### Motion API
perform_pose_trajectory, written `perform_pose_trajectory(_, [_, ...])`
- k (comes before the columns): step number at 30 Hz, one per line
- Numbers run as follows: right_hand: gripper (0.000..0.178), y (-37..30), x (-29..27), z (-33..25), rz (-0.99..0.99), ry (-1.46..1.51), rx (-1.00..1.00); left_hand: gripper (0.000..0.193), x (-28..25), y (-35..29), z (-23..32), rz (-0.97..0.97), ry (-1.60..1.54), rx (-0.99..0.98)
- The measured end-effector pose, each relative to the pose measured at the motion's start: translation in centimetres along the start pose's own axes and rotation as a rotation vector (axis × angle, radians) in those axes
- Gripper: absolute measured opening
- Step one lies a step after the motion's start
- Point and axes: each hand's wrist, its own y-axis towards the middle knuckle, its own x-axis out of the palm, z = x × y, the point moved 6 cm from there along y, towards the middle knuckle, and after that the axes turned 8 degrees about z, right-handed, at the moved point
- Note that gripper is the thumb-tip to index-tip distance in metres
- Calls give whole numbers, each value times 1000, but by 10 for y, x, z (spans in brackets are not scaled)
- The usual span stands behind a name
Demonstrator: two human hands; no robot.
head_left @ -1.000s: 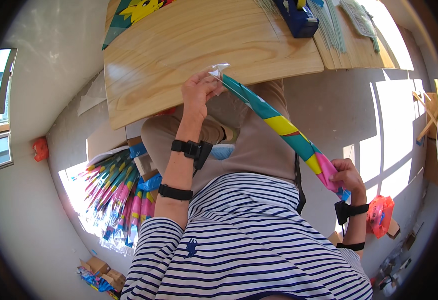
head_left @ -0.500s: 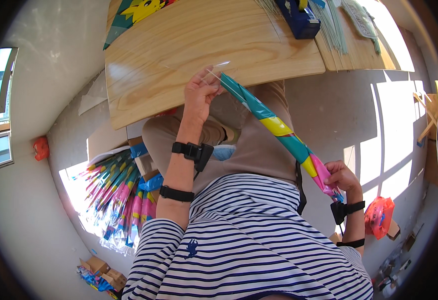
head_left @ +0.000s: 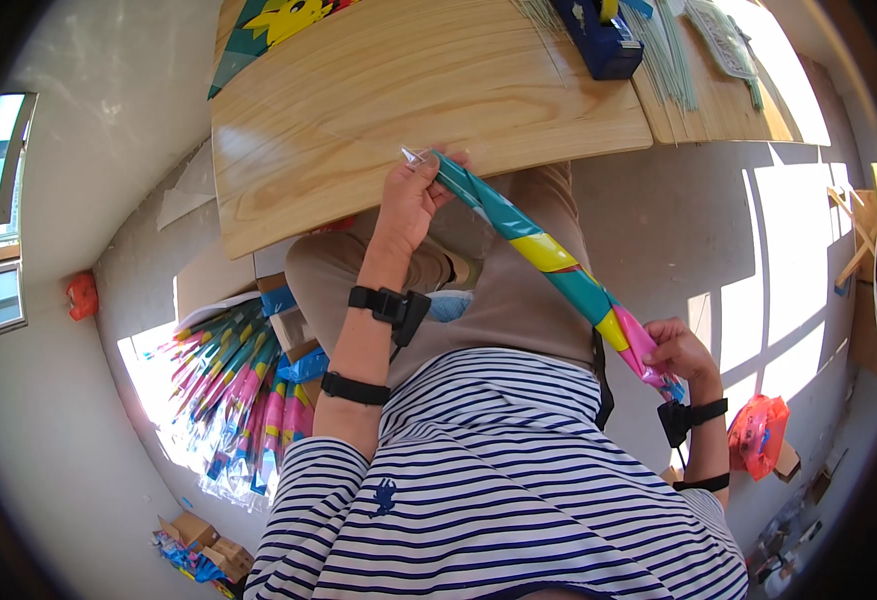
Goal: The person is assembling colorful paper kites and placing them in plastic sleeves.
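A shiny rolled plastic sheet in teal, yellow and pink slants across my lap, from the table edge down to the right. My left hand pinches its far, narrow end, where a clear, pointed tip sticks out past the thumb. Some of the left fingers lie behind the roll. At the pink lower end my right hand is closed around the roll, the thumb on top. A blue, crinkled end shows below the right hand.
Before me stands a wooden table with a blue tape dispenser, thin pale sticks and a printed teal sheet. Many similar rolls are heaped at my left. A red plastic bag sits on the floor at right.
My left hand has shifted slightly and its fingers have closed around the roll's far end. The thin white stick seen at that tip no longer shows. My right hand has barely moved.
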Motion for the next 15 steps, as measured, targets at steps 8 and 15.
perform_pose_trajectory(8, [32,14,15,-17,-2,5,-25,32,8,-12,-15,-95,93,-134])
perform_pose_trajectory(15, [40,25,57,-70,-1,-45,-122,31,17,-33,-24,-73,188,-209])
